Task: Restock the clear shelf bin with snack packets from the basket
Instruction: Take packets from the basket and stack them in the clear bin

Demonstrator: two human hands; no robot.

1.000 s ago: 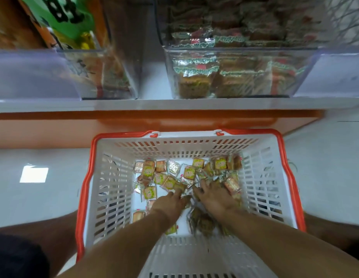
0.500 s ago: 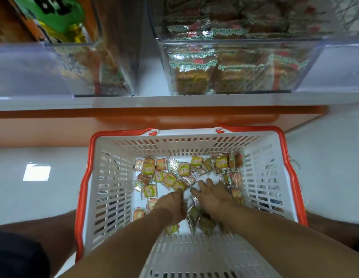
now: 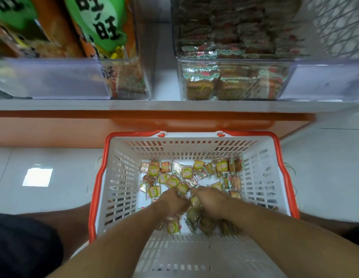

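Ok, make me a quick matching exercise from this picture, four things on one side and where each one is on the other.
Things:
1. basket
2. clear bin of matching packets
3. green-labelled bags
4. both hands

Places:
A. upper left bin
B. among the loose snack packets
C. on the floor below the shelf
D. shelf, upper right

Pairs: 1-C, 2-D, 3-A, 4-B

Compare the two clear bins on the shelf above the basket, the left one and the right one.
The left bin holds large bags standing upright, orange with green labels; the right bin holds small clear-wrapped packets lying stacked in layers. The left bin's front is mostly covered by a frosted panel; the right bin's front shows its packets across most of its width. Both are clear plastic, stand on the same white shelf and are well stocked.
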